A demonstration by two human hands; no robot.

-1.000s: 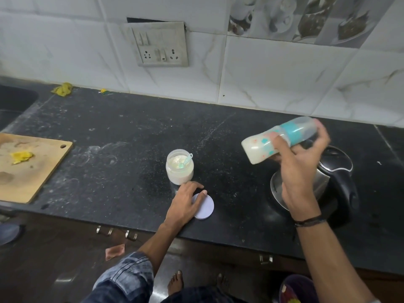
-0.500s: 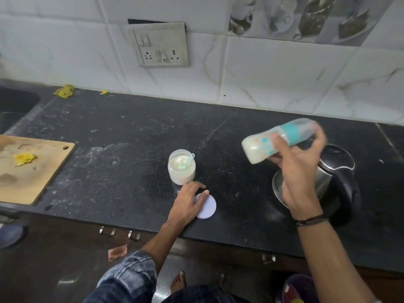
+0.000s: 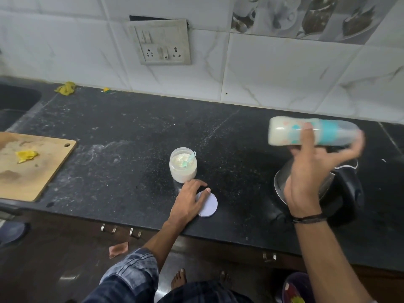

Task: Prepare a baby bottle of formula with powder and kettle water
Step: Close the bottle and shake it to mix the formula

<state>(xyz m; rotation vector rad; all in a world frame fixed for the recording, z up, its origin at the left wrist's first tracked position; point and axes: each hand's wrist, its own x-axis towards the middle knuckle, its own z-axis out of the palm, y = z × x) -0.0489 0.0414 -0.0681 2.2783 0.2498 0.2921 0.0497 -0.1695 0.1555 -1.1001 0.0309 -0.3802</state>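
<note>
A person's right hand [image 3: 310,171] grips a bottle [image 3: 325,132] of milky liquid, holding it on its side in the air above a kettle [image 3: 347,193] at the right of a dark counter [image 3: 109,127]. The bottle's base points left and its capped end points right, where it is blurred. The left hand [image 3: 188,200] rests on the counter's near edge, its fingers loosely spread over a white lid [image 3: 209,206] that lies flat, not gripping it. Just behind the lid stands an open jar [image 3: 183,169] of powder with a scoop [image 3: 189,159] in it. A wooden board [image 3: 37,171] bearing a yellow scrap [image 3: 26,155] lies at far left. A socket [image 3: 162,42] is set in the tiled wall.
</note>
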